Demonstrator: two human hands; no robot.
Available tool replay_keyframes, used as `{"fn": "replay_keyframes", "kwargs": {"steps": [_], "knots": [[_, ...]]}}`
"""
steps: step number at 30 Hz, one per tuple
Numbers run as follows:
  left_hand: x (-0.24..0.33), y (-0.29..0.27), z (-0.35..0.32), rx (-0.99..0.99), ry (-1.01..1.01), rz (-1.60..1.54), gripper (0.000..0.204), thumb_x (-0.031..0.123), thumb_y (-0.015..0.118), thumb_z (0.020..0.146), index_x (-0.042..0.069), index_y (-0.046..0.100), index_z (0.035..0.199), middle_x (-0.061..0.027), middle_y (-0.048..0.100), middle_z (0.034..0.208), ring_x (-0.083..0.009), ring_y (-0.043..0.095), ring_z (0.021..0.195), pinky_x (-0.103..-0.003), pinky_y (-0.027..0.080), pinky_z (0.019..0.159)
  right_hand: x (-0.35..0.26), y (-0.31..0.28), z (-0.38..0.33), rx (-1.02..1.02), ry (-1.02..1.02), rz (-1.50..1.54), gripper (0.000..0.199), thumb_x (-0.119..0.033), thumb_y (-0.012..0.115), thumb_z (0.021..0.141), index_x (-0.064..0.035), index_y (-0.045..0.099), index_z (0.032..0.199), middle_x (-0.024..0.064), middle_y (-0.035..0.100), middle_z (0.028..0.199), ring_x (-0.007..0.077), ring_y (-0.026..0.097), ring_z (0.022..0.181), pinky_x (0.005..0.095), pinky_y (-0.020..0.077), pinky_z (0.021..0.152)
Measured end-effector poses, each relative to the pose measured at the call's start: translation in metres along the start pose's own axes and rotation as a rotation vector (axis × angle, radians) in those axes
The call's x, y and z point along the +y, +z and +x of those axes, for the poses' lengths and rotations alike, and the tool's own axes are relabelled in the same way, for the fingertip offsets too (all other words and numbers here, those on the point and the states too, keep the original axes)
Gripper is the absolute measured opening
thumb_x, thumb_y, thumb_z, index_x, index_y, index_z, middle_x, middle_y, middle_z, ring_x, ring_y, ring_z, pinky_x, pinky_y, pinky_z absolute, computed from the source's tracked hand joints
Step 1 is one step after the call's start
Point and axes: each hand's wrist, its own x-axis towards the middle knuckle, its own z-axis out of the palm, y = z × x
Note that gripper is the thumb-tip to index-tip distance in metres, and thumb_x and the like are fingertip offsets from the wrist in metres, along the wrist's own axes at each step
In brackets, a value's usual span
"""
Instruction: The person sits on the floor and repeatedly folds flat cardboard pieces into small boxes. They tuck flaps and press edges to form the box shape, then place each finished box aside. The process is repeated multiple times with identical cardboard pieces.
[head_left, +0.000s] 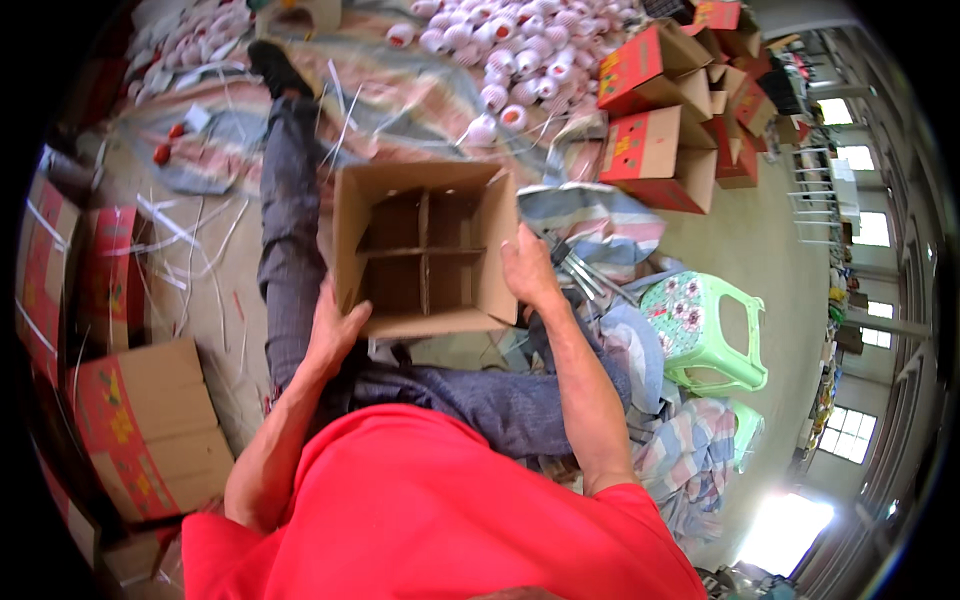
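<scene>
Between my hands is an open cardboard box [352, 200], its mouth facing up toward me. Inside it, a cross-shaped cardboard divider [424, 253] splits the space into several compartments with no fruit showing in them. My left hand [335, 325] grips the near left corner, thumb on the rim and fingers hidden along the outside. On the right wall, my right hand [529, 267] is closed round the edge, thumb side up. The box is held over my lap, between my legs.
A heap of fruit in white foam nets [530, 50] lies ahead on a striped sheet [400, 95]. Open red cartons [640, 150] stand at the far right, a green stool [715, 330] at my right. More cartons [150, 430] and loose white straps [180, 235] are at my left.
</scene>
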Motion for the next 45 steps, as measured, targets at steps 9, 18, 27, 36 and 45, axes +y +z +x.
{"fn": "replay_keyframes", "kwargs": {"steps": [9,18,27,36,45], "knots": [[-0.031,-0.005,-0.02,-0.333,-0.315,-0.495,0.036,0.012,0.054,0.102,0.0,0.056,0.136,-0.009,0.066,0.122,-0.0216,0.064,0.107,-0.035,0.053,0.089,-0.05,-0.074,0.011,-0.079,0.009,0.22,0.061,-0.036,0.059,0.107,0.0047,0.045,0.151,0.0209,0.074,0.125,0.026,0.07,0.114,0.0398,0.0521,0.102],[0.018,-0.005,0.018,-0.22,0.007,0.105,0.033,0.013,0.055,0.103,0.002,0.058,0.133,-0.0115,0.065,0.129,-0.0273,0.064,0.119,-0.042,0.055,0.1,-0.04,-0.133,-0.018,0.906,-0.063,0.509,0.06,-0.034,0.049,0.112,0.0044,0.033,0.156,0.0211,0.06,0.147,0.03,0.055,0.137,0.0423,0.0418,0.114],[0.575,0.158,0.383,-0.764,0.815,-0.256,0.069,0.038,0.069,0.101,0.008,0.042,0.157,-0.0103,0.063,0.136,-0.0217,0.064,0.117,-0.04,0.053,0.099,-0.044,-0.111,0.02,0.788,-0.181,0.435,0.056,-0.026,0.058,0.107,0.0071,0.04,0.149,0.0227,0.065,0.138,0.0355,0.06,0.131,0.0471,0.0429,0.113],[0.226,0.163,0.179,-0.611,0.951,0.29,0.071,0.023,0.075,0.095,0.001,0.044,0.155,-0.025,0.054,0.15,-0.0401,0.056,0.134,-0.047,0.046,0.112,-0.063,-0.104,0.008,0.465,-0.164,0.334,0.037,-0.014,0.063,0.1,0.0073,0.059,0.13,0.0221,0.076,0.111,0.0379,0.073,0.108,0.0435,0.0544,0.098],[-0.051,-0.103,0.063,0.394,0.339,0.038,0.045,0.005,0.059,0.103,0.002,0.055,0.147,-0.0135,0.067,0.127,-0.0222,0.064,0.116,-0.035,0.051,0.103,-0.05,-0.025,0.026,-0.024,-0.123,0.147,0.042,-0.017,0.064,0.099,0.0032,0.06,0.136,0.023,0.076,0.117,0.036,0.073,0.111,0.0433,0.0564,0.098]]}}
